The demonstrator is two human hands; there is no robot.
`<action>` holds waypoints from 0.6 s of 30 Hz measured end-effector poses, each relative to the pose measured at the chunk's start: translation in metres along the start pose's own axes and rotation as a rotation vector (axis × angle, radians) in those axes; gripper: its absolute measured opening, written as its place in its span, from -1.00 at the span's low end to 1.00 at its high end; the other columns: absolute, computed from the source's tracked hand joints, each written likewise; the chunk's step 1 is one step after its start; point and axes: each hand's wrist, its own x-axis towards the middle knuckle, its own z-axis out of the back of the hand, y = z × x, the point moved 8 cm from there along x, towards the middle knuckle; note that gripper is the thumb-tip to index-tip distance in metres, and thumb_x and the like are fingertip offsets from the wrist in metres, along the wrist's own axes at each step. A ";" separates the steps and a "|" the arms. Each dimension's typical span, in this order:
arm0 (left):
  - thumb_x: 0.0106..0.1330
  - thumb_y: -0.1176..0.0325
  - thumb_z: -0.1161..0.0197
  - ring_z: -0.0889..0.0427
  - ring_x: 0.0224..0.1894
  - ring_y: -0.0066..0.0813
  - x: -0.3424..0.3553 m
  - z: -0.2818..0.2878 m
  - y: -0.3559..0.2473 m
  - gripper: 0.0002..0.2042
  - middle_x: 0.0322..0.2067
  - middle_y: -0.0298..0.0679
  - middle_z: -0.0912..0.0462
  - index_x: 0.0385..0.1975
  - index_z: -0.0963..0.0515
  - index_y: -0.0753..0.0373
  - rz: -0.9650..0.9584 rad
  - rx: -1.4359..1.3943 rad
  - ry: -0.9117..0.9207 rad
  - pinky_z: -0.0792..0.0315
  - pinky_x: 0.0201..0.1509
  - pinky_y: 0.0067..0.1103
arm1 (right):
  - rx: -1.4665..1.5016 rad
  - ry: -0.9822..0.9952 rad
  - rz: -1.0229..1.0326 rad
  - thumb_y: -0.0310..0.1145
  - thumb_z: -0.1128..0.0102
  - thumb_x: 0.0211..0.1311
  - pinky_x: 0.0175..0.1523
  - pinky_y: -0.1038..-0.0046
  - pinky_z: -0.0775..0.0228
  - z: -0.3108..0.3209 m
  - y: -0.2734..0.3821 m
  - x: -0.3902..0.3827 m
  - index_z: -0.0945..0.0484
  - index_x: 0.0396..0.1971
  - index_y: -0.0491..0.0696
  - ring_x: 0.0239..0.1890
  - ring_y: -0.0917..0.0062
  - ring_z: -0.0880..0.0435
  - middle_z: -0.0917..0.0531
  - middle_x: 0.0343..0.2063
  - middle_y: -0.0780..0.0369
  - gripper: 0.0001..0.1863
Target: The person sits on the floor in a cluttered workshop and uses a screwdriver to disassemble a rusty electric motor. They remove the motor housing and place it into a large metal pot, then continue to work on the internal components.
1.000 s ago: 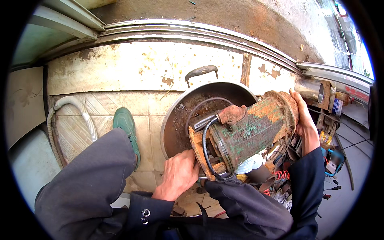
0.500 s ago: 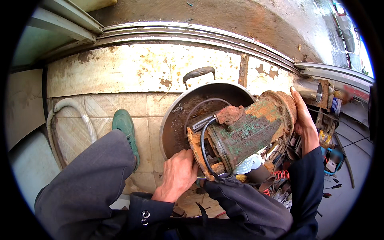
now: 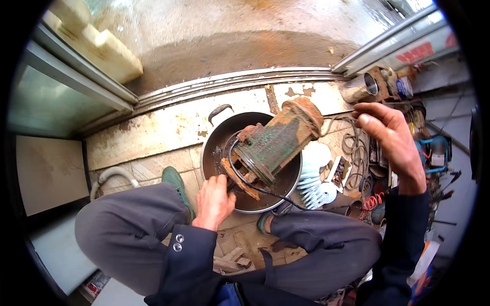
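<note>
A rusty, cylindrical electric motor (image 3: pixel 275 145) with flaking green paint lies tilted in a wide metal pot (image 3: pixel 205 163). Its narrower rusty end rises over the pot's far right rim. A black cable (image 3: pixel 265 193) loops round the near end and trails to the right. My left hand (image 3: pixel 212 200) is at the pot's near-left rim, fingers curled beside the motor's rusty end bracket; what they hold, if anything, is hidden. Off to the right, my right hand (image 3: pixel 393 140) hangs in the air, empty, its fingers partly bent and the thumb apart.
Right of the pot lie pale finned discs (image 3: pixel 319 191), a small white box of bits (image 3: pixel 339 172), coiled cord (image 3: pixel 354 148) and a red coiled hose (image 3: pixel 373 201). A metal cylinder (image 3: pixel 360 87) stands by the door track (image 3: pixel 240 76). A ribbed hose (image 3: pixel 115 173) lies left.
My right hand has let go of the motor's upper end and moved away to the right. The motor now rests lower in the pot. My left hand has shifted slightly left.
</note>
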 end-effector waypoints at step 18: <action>0.23 0.40 -0.35 -0.67 -0.05 0.00 -0.033 0.315 -0.093 -0.76 -0.14 0.03 -0.68 -0.16 -0.61 0.36 -0.451 0.362 -0.563 -0.53 0.09 -0.31 | -0.455 -0.302 0.143 -0.19 -0.34 0.23 -0.11 0.04 -0.50 -0.012 -0.030 -0.152 -0.59 -0.29 -0.22 -0.24 -0.04 -0.68 -0.67 -0.37 -0.09 -0.65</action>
